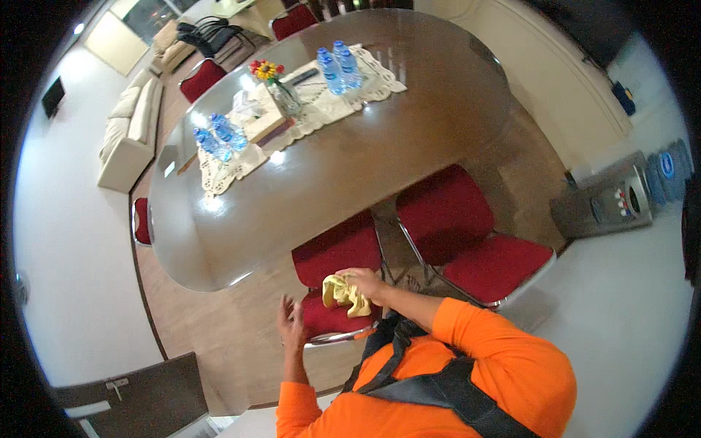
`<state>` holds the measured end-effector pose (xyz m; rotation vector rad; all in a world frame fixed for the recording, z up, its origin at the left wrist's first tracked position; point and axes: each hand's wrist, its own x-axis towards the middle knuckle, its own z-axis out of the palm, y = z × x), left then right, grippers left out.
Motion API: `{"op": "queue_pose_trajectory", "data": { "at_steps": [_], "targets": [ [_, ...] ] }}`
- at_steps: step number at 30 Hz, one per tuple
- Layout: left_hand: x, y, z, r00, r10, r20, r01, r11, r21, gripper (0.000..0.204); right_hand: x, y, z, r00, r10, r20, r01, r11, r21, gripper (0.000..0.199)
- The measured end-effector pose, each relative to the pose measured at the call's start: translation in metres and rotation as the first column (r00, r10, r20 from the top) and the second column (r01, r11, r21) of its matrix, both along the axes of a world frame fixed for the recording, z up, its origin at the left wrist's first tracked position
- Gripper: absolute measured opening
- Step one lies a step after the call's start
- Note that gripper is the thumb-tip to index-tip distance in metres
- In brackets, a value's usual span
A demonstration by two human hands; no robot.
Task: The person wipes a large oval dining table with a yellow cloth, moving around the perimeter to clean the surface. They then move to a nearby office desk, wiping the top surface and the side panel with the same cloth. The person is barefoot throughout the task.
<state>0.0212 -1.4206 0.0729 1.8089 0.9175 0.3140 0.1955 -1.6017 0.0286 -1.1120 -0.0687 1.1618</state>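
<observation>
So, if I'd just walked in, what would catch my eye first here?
Probably the bright orange top at the lower edge, with a crumpled yellow cloth in the person's right grip. Beyond it spreads a large, glossy brown oval table, with two red-padded metal chairs at its near side. On the table, red and yellow flowers stand in a clear vase between two groups of blue-capped plastic bottles.

The person wears a bright orange top (398, 422), its left sleeve (297, 406) and right sleeve (504, 342) both ending on the forearm, short of the wrist. Black straps (473, 387), one broad and one narrower, cross the torso. The left fingers (286, 305) and right fingers (355, 273) are bare.
</observation>
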Motion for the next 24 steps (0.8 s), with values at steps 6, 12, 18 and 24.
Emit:
{"op": "queue_pose_trajectory", "data": {
  "at_steps": [6, 12, 18, 24],
  "targets": [
    [0.068, -0.085, 0.011, 0.893, -0.246, 0.376, 0.420, 0.757, -0.501, 0.077, 0.024, -0.091, 0.082, 0.798, 0.061, -0.600, 0.200, 0.912, 0.359, 0.050],
    [0.108, -0.130, 0.067, 0.840, -0.224, 0.495, 0.538, 0.463, -0.705, 0.068, 0.037, -0.141, 0.153, 0.770, -0.093, -0.631, 0.437, 0.797, 0.417, 0.068],
    [0.145, -0.169, 0.076, 0.906, -0.062, 0.419, 0.387, 0.522, -0.760, 0.036, 0.038, -0.189, 0.136, 0.879, -0.152, -0.452, 0.369, 0.818, 0.442, 0.072],
    [0.178, -0.236, 0.107, 0.902, 0.107, 0.419, 0.268, 0.622, -0.736, 0.027, 0.069, -0.268, 0.111, 0.962, -0.231, -0.145, 0.268, 0.904, 0.335, 0.061]
  ]
}}
